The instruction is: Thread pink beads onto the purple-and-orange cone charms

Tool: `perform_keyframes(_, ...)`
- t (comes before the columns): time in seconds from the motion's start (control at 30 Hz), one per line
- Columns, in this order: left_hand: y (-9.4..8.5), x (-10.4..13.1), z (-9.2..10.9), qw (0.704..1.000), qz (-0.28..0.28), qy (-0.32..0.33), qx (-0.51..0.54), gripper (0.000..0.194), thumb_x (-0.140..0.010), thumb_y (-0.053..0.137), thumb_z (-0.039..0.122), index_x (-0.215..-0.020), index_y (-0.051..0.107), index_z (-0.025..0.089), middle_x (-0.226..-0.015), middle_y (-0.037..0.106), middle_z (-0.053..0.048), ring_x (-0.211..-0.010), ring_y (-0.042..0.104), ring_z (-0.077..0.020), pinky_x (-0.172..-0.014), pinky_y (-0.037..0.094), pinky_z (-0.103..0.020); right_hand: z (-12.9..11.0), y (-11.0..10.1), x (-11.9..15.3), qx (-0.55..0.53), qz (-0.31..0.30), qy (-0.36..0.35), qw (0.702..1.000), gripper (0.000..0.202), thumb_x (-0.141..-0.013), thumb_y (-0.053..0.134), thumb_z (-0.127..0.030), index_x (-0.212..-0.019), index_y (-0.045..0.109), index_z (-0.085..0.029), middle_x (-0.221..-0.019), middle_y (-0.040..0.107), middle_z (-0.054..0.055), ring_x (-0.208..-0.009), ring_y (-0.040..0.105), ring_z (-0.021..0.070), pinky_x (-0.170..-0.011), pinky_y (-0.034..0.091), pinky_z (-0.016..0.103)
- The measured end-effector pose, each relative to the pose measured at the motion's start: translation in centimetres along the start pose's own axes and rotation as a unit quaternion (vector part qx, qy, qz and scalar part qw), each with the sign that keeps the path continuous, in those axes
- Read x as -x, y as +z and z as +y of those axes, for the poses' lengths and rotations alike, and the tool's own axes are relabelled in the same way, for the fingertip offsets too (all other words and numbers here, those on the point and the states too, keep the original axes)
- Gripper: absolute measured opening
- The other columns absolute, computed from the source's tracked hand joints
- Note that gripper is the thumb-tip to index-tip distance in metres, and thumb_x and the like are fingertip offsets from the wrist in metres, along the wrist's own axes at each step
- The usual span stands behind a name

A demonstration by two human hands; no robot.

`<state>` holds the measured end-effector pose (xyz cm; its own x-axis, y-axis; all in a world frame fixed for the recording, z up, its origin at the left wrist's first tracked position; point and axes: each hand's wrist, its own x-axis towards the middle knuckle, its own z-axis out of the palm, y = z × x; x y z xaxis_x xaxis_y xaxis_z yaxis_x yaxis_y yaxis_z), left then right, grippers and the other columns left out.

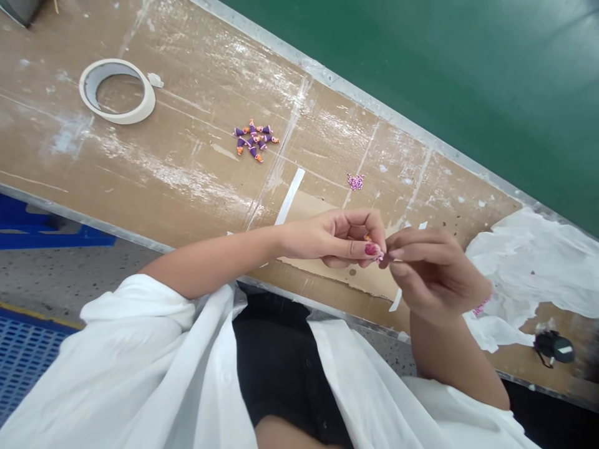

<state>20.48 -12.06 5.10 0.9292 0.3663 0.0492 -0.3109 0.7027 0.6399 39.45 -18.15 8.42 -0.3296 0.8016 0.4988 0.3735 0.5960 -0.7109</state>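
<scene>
My left hand (344, 237) is closed in a pinch on a small figurine (380, 255), of which bits of orange and pink show at the fingers; the rest is hidden. My right hand (433, 268) meets it with thumb and fingertips pinched together at the figurine's pink end. Whatever those right fingers hold is too small to make out. Both hands are above a cardboard sheet (322, 274) taped to the table. Beyond them lies a little heap of pink bead-like pieces (355, 181). Farther left is a cluster of several small purple, pink and orange figurines (255, 140).
A roll of white tape (147, 106) lies at the left of the brown, tape-seamed table (196, 168). Crumpled white plastic sheeting (538, 255) spreads at the right, beside a small black object (555, 346). A green surface (421, 62) borders the table's far edge.
</scene>
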Motion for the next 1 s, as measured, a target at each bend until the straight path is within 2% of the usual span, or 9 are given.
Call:
perform_keyframes(0.1,0.0,0.2,0.8,1.000,0.007,0.018,-0.020,0.029,-0.081,0.075,0.037,-0.087,0.056,0.017,-0.075,0.059,0.000,-0.057,0.047,-0.0058,-0.045,0.027,-0.019,1.3,-0.2,-0.5,-0.039,0.078,0.060,0.994,0.010,-0.090,0.068,-0.014,-0.095,0.069,-0.022,-0.080,0.060,0.004,-0.061,0.058,0.0171,-0.048,0.047,0.030)
perform_keyframes(0.2,0.1,0.3,1.2,0.999,0.041,0.010,-0.013,0.027,-0.080,0.075,0.034,-0.086,0.055,0.017,-0.072,0.058,0.000,-0.052,0.042,-0.0038,-0.044,0.024,-0.018,3.4,0.0,-2.1,-0.034,0.094,0.140,0.985,0.004,-0.089,0.070,-0.021,-0.087,0.067,-0.024,-0.075,0.058,0.000,-0.053,0.053,0.0139,-0.044,0.043,0.028)
perform_keyframes(0.3,0.5,0.2,1.3,0.996,0.089,-0.021,0.016,0.029,-0.083,0.070,0.039,-0.081,0.051,0.017,-0.064,0.054,0.003,-0.043,0.029,-0.0018,-0.040,0.015,-0.016,6.4,1.2,-4.5,0.030,0.029,0.172,0.984,0.007,-0.087,0.066,-0.025,-0.080,0.063,-0.023,-0.072,0.059,0.000,-0.057,0.055,0.0153,-0.048,0.044,0.028)
perform_keyframes(0.4,0.9,0.1,1.1,0.991,0.127,-0.027,0.024,0.037,-0.085,0.065,0.047,-0.074,0.049,0.017,-0.054,0.043,0.006,-0.039,0.022,-0.0012,-0.038,0.011,-0.015,9.2,3.7,-7.4,0.101,-0.094,0.153,0.979,0.004,-0.084,0.059,-0.022,-0.080,0.061,-0.022,-0.075,0.060,0.002,-0.066,0.058,0.0182,-0.057,0.047,0.030)
perform_keyframes(0.5,1.0,0.2,1.0,0.993,0.112,-0.016,0.017,0.045,-0.081,0.069,0.054,-0.069,0.048,0.016,-0.051,0.040,0.007,-0.037,0.024,-0.0012,-0.037,0.013,-0.016,10.9,6.9,-10.2,0.156,-0.184,0.123,0.963,0.005,-0.084,0.058,-0.020,-0.088,0.059,-0.021,-0.085,0.060,0.004,-0.073,0.058,0.0200,-0.068,0.048,0.034)
perform_keyframes(0.63,0.6,0.3,0.8,0.994,0.104,0.016,0.017,0.048,-0.075,0.074,0.055,-0.068,0.048,0.016,-0.052,0.038,0.008,-0.038,0.026,-0.0012,-0.037,0.015,-0.015,11.8,10.4,-12.9,0.206,-0.214,0.115,0.948,0.014,-0.086,0.062,-0.023,-0.098,0.057,-0.020,-0.100,0.059,0.008,-0.080,0.057,0.0225,-0.071,0.046,0.036)
perform_keyframes(0.77,0.2,0.3,0.6,0.993,0.111,0.033,0.016,0.047,-0.073,0.076,0.055,-0.069,0.049,0.016,-0.053,0.037,0.008,-0.040,0.026,-0.0015,-0.038,0.016,-0.015,12.2,12.5,-14.2,0.221,-0.230,0.092,0.943,0.006,-0.088,0.060,-0.021,-0.092,0.056,-0.020,-0.098,0.057,0.010,-0.089,0.056,0.0262,-0.075,0.045,0.037)
perform_keyframes(0.9,0.2,0.1,0.5,0.991,0.130,0.029,0.012,0.046,-0.075,0.075,0.053,-0.069,0.049,0.016,-0.052,0.036,0.008,-0.040,0.024,-0.0016,-0.037,0.014,-0.015,12.6,12.2,-14.1,0.225,-0.236,0.069,0.943,0.007,-0.085,0.056,-0.016,-0.081,0.052,-0.020,-0.092,0.056,0.009,-0.087,0.054,0.0254,-0.076,0.044,0.037)
perform_keyframes(1.0,0.4,-0.1,0.3,0.980,0.200,0.021,0.004,0.039,-0.085,0.066,0.046,-0.068,0.047,0.017,-0.051,0.034,0.009,-0.040,0.023,-0.0020,-0.038,0.014,-0.015,12.3,9.7,-13.0,0.188,-0.202,0.085,0.958,0.010,-0.081,0.061,-0.018,-0.078,0.052,-0.020,-0.082,0.054,0.004,-0.074,0.053,0.0205,-0.068,0.042,0.034)
